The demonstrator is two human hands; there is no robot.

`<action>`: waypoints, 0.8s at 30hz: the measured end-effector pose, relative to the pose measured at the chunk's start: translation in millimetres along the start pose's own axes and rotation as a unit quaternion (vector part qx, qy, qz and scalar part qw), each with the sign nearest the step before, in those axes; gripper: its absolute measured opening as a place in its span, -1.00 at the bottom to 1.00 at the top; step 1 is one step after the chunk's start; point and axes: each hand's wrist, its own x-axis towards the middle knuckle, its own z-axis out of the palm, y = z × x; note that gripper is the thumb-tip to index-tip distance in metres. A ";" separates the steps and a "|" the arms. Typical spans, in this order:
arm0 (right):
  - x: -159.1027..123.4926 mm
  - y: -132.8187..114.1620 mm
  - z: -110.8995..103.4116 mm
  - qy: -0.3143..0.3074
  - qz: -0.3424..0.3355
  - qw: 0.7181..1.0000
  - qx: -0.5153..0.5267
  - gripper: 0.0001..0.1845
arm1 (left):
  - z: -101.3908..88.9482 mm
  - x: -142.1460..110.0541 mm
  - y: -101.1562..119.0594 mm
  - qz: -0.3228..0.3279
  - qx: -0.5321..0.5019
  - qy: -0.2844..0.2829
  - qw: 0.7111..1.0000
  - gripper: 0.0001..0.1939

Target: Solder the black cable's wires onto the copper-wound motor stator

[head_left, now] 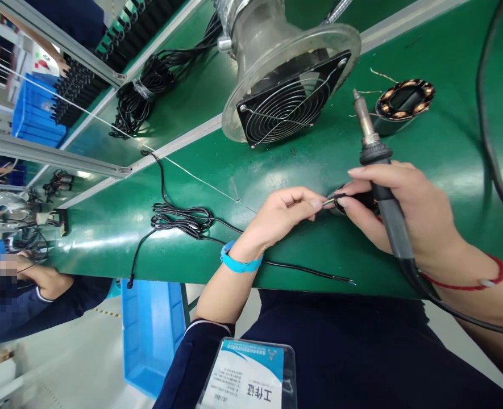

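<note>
Two hands are engaged at the near edge of the green bench: the left hand (283,218) is pinched on the wire ends (333,199), while the right hand (408,213) grips a soldering iron (377,165), tip up, and steadies a mostly hidden part. Soldering seems in preparation; next, the tip would need lowering onto the leads. A blue bin (151,335), contents unseen, stands below the bench.

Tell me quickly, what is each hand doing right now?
Left hand: pinched shut on the thin wire ends.
Right hand: closed around the soldering iron, fingertips also touching the wire ends.
</note>
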 end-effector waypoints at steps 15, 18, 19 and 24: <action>-0.6 5.3 -9.3 0.026 0.127 0.991 -0.043 -0.56 | -52.1 14.2 11.9 0.127 -0.107 0.384 0.908 -0.85; -2.4 7.0 -10.0 0.018 0.163 0.986 -0.033 -0.47 | -75.1 10.9 16.4 0.181 -0.105 0.494 0.844 -0.86; -2.8 7.7 -9.4 0.013 0.168 0.985 -0.022 -0.46 | -77.8 9.2 17.5 0.205 -0.097 0.524 0.821 -0.86; -12.0 19.6 -2.6 -0.012 0.178 0.984 0.020 -0.42 | -44.2 6.4 11.9 0.243 -0.113 0.444 0.855 -0.86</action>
